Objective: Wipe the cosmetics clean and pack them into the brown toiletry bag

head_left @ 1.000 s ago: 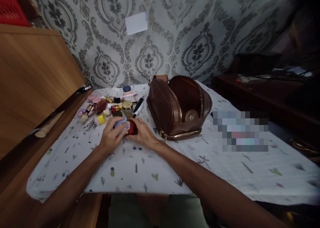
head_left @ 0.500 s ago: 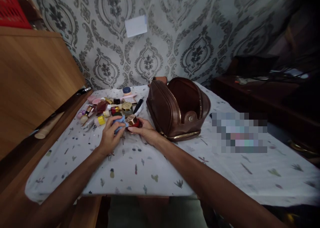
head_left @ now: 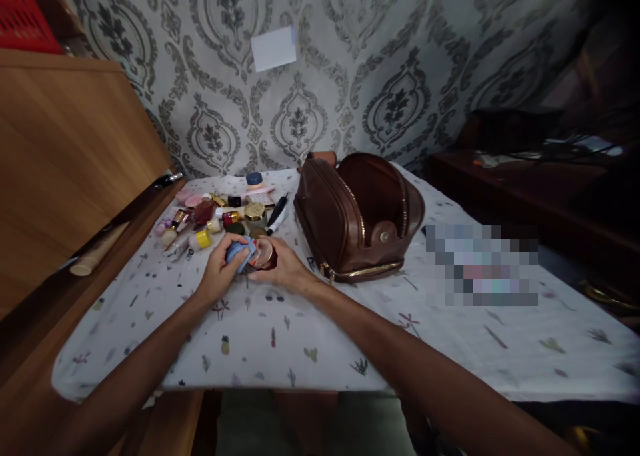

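Left hand (head_left: 217, 269): fingers curled around a crumpled blue cloth (head_left: 239, 253), held against a red jar (head_left: 265, 253) left of the bag (head_left: 327, 219).
Right hand (head_left: 287, 269): wrapped firmly around the jar, on its side nearer the bag.
Jar: tilted, its shiny rose-gold lid showing, just left of the bag.
Bag: brown, unzipped and gaping, on a table (head_left: 250, 363) with a printed white cover.
Cosmetics (head_left: 204, 211): bottles and pots clustered farther left of the bag.

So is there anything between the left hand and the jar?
Yes, the blue cloth: the left hand holds it at the left edge of the jar. Nothing visible separates the right hand from the jar.
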`<state>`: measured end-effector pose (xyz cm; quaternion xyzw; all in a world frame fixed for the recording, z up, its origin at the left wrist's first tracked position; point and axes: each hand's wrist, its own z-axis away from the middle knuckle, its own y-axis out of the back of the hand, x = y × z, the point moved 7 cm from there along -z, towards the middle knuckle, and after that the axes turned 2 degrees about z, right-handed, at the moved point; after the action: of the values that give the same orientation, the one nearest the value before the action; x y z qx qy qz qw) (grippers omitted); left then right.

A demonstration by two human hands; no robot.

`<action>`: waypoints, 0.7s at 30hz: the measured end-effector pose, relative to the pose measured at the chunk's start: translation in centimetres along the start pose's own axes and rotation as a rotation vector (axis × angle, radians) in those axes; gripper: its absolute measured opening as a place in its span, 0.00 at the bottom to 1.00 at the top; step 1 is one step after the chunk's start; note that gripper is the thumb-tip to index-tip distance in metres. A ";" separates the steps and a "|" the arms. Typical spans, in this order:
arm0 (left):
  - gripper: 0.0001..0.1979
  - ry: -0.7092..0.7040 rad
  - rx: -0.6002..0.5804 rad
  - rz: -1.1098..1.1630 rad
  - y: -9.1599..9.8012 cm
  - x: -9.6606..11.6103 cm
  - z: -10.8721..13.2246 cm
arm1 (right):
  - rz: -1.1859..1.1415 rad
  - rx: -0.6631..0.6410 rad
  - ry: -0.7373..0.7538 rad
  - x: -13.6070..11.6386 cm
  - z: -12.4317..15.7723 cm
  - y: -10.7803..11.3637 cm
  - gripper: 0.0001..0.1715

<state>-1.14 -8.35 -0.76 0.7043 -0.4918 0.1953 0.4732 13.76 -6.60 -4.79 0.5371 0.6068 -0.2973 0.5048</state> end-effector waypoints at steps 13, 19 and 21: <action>0.14 0.084 0.040 0.075 -0.3 -0.4 -0.2 | 0.328 -0.069 0.197 -2.4 1.2 -0.8 0.32; 0.20 0.172 -0.020 0.133 -0.7 -1.8 -0.6 | 0.335 0.056 0.196 -2.2 0.8 0.4 0.31; 0.20 0.177 -0.020 0.117 -0.7 -2.0 -0.7 | 0.242 0.049 0.131 -1.8 0.6 0.4 0.29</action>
<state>-1.22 -6.74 -2.24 0.6494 -0.4906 0.2791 0.5097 14.11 -7.65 -3.23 0.6367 0.5619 -0.2132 0.4830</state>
